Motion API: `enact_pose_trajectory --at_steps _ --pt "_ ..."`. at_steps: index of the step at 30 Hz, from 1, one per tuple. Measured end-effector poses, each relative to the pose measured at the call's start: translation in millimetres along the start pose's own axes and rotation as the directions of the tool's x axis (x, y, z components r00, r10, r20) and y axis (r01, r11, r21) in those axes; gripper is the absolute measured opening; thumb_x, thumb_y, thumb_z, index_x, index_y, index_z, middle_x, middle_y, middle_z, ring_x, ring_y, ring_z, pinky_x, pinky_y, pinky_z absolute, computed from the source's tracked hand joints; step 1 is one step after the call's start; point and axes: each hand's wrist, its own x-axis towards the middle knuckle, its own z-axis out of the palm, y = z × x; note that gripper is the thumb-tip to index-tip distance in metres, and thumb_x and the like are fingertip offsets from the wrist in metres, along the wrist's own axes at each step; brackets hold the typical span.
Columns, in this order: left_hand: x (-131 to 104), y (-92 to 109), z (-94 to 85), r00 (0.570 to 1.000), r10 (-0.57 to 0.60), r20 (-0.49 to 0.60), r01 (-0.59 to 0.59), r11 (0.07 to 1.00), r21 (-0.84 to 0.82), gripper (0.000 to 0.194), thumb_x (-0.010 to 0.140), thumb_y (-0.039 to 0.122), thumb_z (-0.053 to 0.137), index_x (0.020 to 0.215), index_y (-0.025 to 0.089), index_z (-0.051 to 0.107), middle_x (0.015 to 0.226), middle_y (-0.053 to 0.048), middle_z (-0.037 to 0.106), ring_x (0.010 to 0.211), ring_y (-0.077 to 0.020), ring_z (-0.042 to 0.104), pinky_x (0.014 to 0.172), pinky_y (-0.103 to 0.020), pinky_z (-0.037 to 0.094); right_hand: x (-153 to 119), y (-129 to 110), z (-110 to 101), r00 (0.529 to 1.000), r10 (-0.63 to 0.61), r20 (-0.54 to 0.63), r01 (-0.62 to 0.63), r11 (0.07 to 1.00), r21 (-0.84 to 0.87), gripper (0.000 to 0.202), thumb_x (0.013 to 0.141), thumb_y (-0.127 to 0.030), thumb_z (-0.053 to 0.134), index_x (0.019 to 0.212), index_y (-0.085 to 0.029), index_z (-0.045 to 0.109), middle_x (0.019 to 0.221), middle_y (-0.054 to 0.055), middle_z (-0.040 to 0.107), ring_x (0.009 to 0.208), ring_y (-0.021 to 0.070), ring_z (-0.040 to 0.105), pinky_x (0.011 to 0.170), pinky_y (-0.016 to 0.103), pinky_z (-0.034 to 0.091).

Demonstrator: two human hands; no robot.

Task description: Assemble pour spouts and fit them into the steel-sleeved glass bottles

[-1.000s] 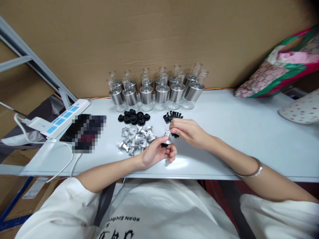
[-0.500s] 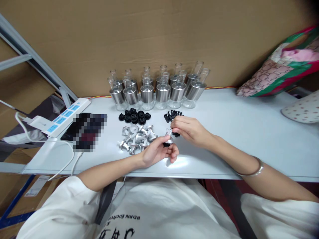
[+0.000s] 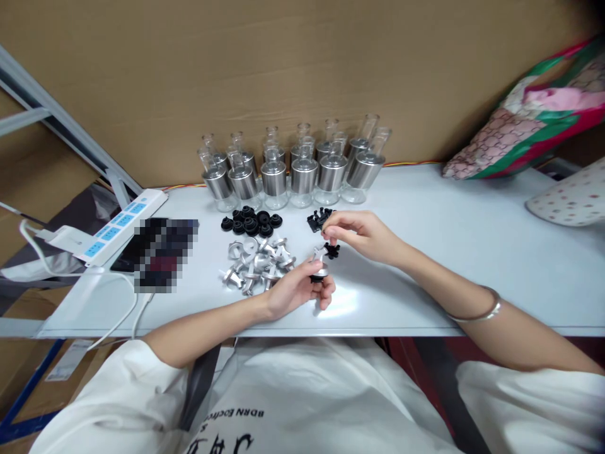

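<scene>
My left hand (image 3: 295, 289) grips a silver bottle pourer (image 3: 320, 271) with a black base, its forked top pointing up. Just above and to the right of it, my right hand (image 3: 366, 234) is pinched, thumb against fingertips. Whatever sits in that pinch is too small to make out. Beside the right fingertips lie small black parts (image 3: 317, 219) in one cluster and more black pieces (image 3: 333, 251) in another. Left of my hands is a pile of silver pourer tops (image 3: 259, 261), with black ribbed stoppers (image 3: 250, 221) heaped behind it.
Several glass bottles with steel sleeves (image 3: 274, 180) stand in two rows along the cardboard wall (image 3: 283, 57). At the left are a white power strip (image 3: 125, 226), cables and a blurred-out device (image 3: 161, 255). A patterned bag (image 3: 510, 132) and a dotted white object (image 3: 567, 198) occupy the right side.
My right hand has drawn up and away from the pourer, leaving its forked top in plain sight. The left hand keeps its hold. The whole view has shifted slightly.
</scene>
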Motion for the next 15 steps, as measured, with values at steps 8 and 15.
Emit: enact_pose_trajectory --at_steps 8,15 --pt "0.6 0.6 1.0 1.0 -0.001 -0.006 0.001 1.0 0.007 0.043 0.075 0.057 0.056 0.077 0.019 0.037 0.063 0.004 0.052 0.053 -0.0109 0.051 0.063 -0.028 0.037 3.1 9.7 -18.3 0.989 0.141 0.041 -0.145 0.982 0.122 0.029 0.073 -0.041 0.069 0.085 -0.016 0.065 0.07 0.005 0.07 0.063 0.017 0.065 0.063 0.031 0.052" --pt "1.5 0.6 0.3 1.0 -0.001 -0.002 0.001 1.0 -0.003 0.043 0.075 0.057 0.057 0.078 0.019 0.037 0.063 0.004 0.052 0.053 -0.0107 0.052 0.063 -0.028 0.038 3.7 4.2 -24.1 0.974 0.163 0.155 -0.132 0.972 -0.193 0.018 0.083 -0.035 0.055 0.085 -0.018 0.057 0.066 0.002 0.068 0.06 0.0145 0.062 0.063 0.028 0.047"
